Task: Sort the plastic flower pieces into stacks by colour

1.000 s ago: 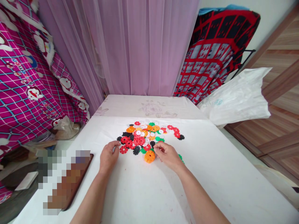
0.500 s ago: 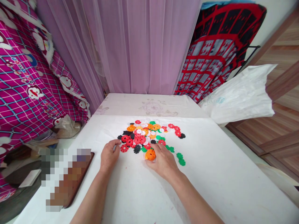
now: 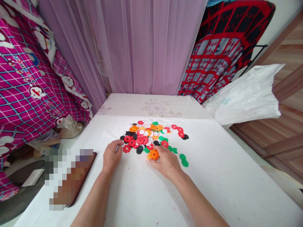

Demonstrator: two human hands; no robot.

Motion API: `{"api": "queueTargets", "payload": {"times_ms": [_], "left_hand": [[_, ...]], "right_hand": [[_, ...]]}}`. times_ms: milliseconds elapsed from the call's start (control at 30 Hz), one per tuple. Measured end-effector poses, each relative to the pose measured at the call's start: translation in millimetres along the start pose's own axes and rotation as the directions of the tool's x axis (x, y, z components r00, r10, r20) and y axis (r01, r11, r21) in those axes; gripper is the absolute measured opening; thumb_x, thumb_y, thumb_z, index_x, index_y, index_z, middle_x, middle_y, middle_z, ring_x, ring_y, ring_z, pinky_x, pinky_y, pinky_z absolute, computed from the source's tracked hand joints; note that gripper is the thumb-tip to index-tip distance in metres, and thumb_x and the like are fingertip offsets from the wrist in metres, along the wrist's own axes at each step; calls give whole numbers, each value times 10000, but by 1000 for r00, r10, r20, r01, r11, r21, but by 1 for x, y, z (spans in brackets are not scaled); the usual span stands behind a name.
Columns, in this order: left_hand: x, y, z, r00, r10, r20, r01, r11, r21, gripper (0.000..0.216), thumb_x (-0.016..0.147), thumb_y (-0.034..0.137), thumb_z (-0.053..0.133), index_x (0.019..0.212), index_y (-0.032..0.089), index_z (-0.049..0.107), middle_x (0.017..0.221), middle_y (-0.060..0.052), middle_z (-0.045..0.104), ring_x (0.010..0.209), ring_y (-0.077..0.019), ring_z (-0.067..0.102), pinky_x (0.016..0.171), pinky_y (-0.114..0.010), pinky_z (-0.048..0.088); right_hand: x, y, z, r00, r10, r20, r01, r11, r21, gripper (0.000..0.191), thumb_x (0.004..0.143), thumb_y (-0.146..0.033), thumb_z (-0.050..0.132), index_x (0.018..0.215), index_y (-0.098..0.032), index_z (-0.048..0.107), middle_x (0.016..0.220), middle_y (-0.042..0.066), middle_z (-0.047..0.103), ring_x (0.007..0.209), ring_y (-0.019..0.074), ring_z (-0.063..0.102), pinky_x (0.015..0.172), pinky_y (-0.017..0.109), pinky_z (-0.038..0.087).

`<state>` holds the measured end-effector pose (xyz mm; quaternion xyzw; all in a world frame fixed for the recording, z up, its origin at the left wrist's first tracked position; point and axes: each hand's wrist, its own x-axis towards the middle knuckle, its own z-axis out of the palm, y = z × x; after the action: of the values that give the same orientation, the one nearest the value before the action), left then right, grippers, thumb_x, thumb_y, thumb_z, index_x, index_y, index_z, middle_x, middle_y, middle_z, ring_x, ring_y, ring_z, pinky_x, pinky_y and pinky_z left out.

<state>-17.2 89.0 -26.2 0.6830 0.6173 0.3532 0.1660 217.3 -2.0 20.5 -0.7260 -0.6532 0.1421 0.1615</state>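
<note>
Slotted plastic snowflake discs (image 3: 142,140) in red, white, orange, black and green lie in an overlapping heap on the white tablecloth (image 3: 142,195). My right hand (image 3: 167,160) is at the near edge of the heap, its thumb and fingers closed on orange snowflake discs (image 3: 153,154); how many I cannot tell. Left of the heap, my left hand (image 3: 113,156) rests with fingers curved and the thumb apart from them. Its fingertips are close to a black disc (image 3: 122,137), and no disc shows in it. Green discs (image 3: 183,160) trail off beyond my right hand.
A phone-like flat object (image 3: 79,183), partly pixelated, lies at the table's left. Red and black discs (image 3: 181,132) sit apart at the right of the heap. A white plastic bag (image 3: 246,94) stands by the far right edge. Purple curtains (image 3: 146,47) hang behind the table.
My right hand has tilted the orange discs slightly and lifted them a little. My left hand stays nearly in place. The whole view has shifted slightly.
</note>
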Motion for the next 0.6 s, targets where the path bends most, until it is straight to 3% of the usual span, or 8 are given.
{"api": "queueTargets", "payload": {"times_ms": [233, 600], "left_hand": [[0, -1, 0, 1000, 19, -4, -19, 1000, 1, 245, 787, 254, 445, 892, 249, 667, 1018, -28, 736, 986, -211, 655, 916, -352, 500], [0, -4, 2, 1000, 17, -3, -17, 1000, -2, 249, 787, 257, 445, 901, 251, 666, 1028, -29, 734, 1001, -216, 651, 912, -359, 498]], "right_hand": [[0, -3, 0, 997, 20, 77, -17, 999, -37, 473, 746, -321, 634, 1204, -215, 582, 1157, 89, 651, 1098, 259, 591, 865, 330, 445], [-1, -10, 3, 998, 6, 69, 4, 991, -132, 381, 793, -258, 581, 1166, -185, 606, 1092, 113, 649, 1046, 260, 606, 822, 322, 468]]}}
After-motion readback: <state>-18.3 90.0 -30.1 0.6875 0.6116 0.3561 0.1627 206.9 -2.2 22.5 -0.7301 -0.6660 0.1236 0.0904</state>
